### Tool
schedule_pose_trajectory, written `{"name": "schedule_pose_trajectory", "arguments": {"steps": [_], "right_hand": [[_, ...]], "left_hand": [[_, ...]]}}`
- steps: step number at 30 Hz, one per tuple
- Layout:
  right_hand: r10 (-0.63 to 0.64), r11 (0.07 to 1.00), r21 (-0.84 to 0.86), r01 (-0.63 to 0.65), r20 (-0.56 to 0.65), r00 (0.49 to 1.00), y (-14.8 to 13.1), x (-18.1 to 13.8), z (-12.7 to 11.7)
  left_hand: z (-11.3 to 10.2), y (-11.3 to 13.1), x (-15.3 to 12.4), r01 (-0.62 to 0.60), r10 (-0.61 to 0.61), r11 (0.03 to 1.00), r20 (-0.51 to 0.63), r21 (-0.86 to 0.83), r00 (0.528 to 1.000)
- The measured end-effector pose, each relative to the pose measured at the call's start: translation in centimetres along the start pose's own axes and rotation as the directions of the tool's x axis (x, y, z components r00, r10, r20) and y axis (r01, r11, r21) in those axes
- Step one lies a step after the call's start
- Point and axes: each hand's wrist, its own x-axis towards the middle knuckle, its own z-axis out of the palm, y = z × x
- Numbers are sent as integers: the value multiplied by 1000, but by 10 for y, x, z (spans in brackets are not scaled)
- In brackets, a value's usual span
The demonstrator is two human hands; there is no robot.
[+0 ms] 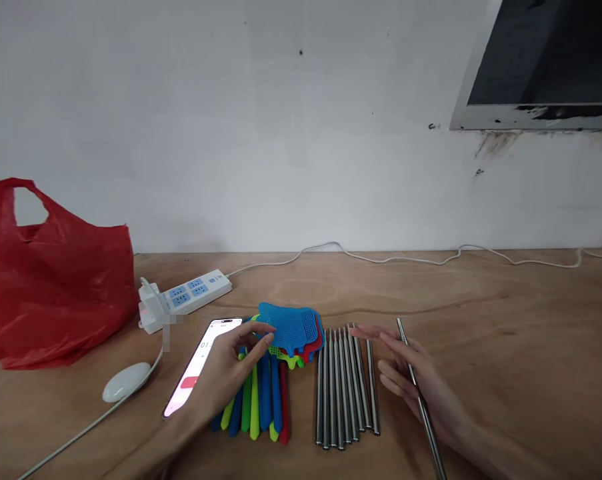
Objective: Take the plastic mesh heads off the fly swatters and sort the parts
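Observation:
My left hand (pixel 233 357) is over the left edge of a pile of hand-shaped plastic fly swatter heads, a blue one (pixel 293 327) on top. Its thumb and index tips are slightly apart, and nothing shows between them; whether they touch the blue head I cannot tell. Under this hand lie several coloured plastic handles (pixel 265 393), partly hidden. My right hand (pixel 421 373) holds a slim metal rod (pixel 428 420) that slants across it, index finger stretched out and other fingers loosely curled. Its fingertips are near a row of similar metal rods (pixel 338 393) lying side by side.
A lit phone (pixel 201 363) lies beside my left forearm. Farther left are a white power strip (pixel 195 293), a white oval device (pixel 127 382) on a cable and a red plastic bag (pixel 55 287). A thin cord (pixel 381 259) runs along the wall.

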Motion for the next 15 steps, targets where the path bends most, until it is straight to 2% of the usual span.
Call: {"name": "schedule_pose_trajectory", "arguments": {"steps": [3, 8, 11, 15], "right_hand": [[-9, 1000, 8, 9, 11, 1000, 0, 1, -1], [0, 1000, 31, 0, 5, 1000, -1, 1, -2], [9, 999, 42, -8, -6, 1000, -1, 4, -3], [0, 999, 42, 0, -15, 1000, 1, 9, -7]], "left_hand": [[1, 0, 1, -96, 100, 974, -8, 207, 995], [1, -4, -1, -233, 233, 887, 49, 399, 971], [1, -5, -4, -325, 320, 832, 90, 449, 943], [3, -4, -8, -430, 379, 791, 203, 436, 903]]}}
